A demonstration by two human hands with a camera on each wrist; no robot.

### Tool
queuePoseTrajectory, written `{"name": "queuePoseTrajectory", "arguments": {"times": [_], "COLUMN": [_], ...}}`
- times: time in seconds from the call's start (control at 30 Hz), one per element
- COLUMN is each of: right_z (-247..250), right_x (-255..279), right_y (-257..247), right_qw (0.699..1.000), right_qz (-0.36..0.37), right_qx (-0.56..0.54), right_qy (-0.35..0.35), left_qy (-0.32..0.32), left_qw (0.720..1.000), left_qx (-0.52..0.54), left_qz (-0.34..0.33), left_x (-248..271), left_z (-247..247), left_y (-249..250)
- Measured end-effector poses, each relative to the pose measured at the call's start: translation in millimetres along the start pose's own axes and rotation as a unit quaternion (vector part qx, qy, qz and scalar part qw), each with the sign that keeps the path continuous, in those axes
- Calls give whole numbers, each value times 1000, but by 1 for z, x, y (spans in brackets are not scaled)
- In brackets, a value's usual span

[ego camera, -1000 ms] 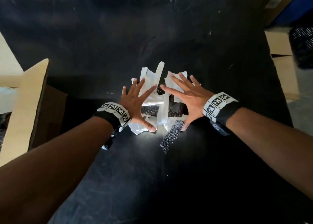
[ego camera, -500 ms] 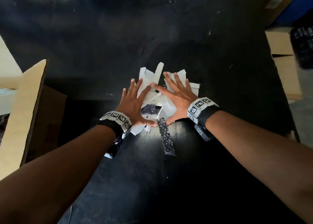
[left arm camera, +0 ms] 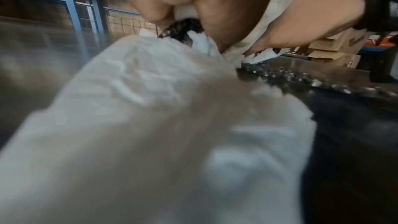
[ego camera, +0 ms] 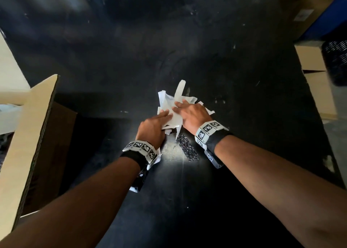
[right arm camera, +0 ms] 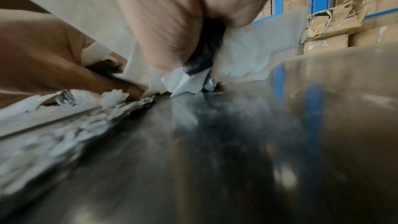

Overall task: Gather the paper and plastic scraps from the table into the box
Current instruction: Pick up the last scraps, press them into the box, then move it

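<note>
A bundle of white paper and dark plastic scraps lies mid-table. My left hand and right hand squeeze it from both sides, fingers laid over the top. In the right wrist view my left hand has its thumb tucked under the paper, and my right hand clasps dark plastic against white paper. A bubble-wrap strip lies loose on the table between my wrists. A crumpled white scrap sits under my left wrist. The open cardboard box stands at the table's left.
The black table stretches far ahead and to the right. Past its right edge are cardboard boxes and a black crate. Shelving with stacked cartons stands beyond.
Both hands have moved inward from spread, flat positions and now close together on the scraps. The pile has bunched up tighter. The bubble-wrap strip has been left behind toward me.
</note>
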State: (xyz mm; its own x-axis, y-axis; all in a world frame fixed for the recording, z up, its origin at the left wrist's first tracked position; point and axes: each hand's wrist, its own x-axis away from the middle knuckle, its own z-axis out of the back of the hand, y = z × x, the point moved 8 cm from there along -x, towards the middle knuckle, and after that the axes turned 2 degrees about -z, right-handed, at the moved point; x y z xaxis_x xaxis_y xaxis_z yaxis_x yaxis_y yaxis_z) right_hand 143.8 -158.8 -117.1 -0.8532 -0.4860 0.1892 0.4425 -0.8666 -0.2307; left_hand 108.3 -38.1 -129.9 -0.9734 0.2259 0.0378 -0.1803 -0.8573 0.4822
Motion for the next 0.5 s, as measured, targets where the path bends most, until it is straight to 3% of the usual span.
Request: {"name": "queuePoseTrajectory", "arguments": {"times": [0.1, 0.2, 0.33, 0.43, 0.5], "right_z": [13, 35, 63, 57, 35], "right_x": [-5, 0, 28, 64, 84], "right_y": [5, 14, 12, -7, -24], "right_qw": [1000, 987, 958, 954, 968], "right_qz": [-22, -22, -7, 14, 37], "right_qx": [-11, -91, -129, -145, -115], "right_qy": [18, 133, 255, 261, 221], "left_qy": [40, 107, 200, 187, 145], "left_qw": [999, 991, 974, 978, 987], "left_qx": [20, 67, 105, 94, 71], "left_qz": [23, 33, -8, -19, -3], "left_x": [-13, -19, -4, 26, 51], "left_z": [9, 30, 68, 67, 49], "left_y": [-10, -18, -9, -1, -5]}}
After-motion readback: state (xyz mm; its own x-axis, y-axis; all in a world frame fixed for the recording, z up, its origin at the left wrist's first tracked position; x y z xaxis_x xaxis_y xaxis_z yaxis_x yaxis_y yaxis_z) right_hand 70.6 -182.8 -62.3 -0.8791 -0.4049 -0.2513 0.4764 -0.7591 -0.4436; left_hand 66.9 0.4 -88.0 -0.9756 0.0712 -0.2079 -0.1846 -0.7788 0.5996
